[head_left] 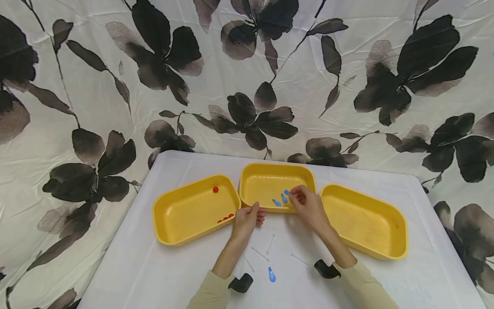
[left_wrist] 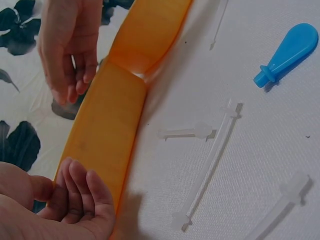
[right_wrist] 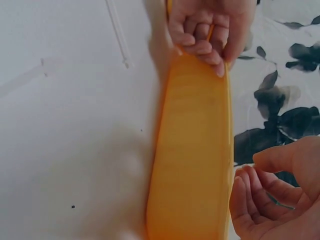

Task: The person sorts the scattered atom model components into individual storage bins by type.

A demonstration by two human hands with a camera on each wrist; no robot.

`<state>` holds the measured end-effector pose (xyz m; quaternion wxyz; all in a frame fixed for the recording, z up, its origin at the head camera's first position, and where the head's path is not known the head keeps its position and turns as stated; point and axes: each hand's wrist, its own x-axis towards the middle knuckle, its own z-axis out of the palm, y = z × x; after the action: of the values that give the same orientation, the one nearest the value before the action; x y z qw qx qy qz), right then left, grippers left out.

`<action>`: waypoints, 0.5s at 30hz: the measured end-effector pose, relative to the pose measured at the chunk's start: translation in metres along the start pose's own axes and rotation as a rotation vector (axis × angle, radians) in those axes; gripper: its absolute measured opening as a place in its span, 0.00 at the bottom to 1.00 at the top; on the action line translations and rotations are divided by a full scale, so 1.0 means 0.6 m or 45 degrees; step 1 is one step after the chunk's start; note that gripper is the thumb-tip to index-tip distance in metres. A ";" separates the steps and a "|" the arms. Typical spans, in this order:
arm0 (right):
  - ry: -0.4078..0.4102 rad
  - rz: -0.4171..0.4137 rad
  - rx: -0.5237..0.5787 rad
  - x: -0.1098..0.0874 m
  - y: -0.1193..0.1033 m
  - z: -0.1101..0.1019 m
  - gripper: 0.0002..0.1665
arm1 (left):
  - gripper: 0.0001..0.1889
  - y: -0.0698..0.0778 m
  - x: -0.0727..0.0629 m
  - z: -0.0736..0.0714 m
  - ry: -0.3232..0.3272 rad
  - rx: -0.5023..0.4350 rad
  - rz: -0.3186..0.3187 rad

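My left hand [head_left: 247,221] pinches the near rim of the middle yellow tray [head_left: 278,166], thumb on top and fingers along the outer wall. Over the right part of that tray hovers my right hand [head_left: 308,208], its fingers loosely bent. Nothing shows between thumb and fingers of this hand in the right wrist view. Small blue bulb-shaped pieces [head_left: 276,202] with narrow necks lie inside the tray, one close to the right fingertips. Another blue bulb-shaped piece [left_wrist: 295,47], with a collared neck, rests on the table in front.
Several thin translucent plastic sticks [left_wrist: 205,170] with collared ends lie on the white table between the forearms. A left yellow tray [head_left: 164,231] contains several small red balls [head_left: 215,189]. At the right stands another yellow tray [head_left: 362,219]. Flowered cloth [head_left: 247,86] hangs behind the table.
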<state>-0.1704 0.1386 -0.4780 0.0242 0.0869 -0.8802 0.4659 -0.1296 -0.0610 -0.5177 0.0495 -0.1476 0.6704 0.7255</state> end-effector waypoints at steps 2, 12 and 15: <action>-0.003 0.006 0.002 -0.004 -0.003 0.000 0.06 | 0.21 0.008 -0.006 -0.001 -0.006 -0.004 -0.001; 0.012 -0.042 -0.018 -0.028 -0.008 0.006 0.07 | 0.22 0.000 -0.001 -0.002 -0.007 -0.018 -0.004; 0.015 -0.068 -0.013 -0.035 -0.008 0.009 0.06 | 0.22 -0.001 0.000 -0.002 -0.007 -0.020 0.004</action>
<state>-0.1490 0.1345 -0.4797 0.0423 0.1077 -0.8798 0.4611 -0.1295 -0.0622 -0.5183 0.0491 -0.1452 0.6649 0.7311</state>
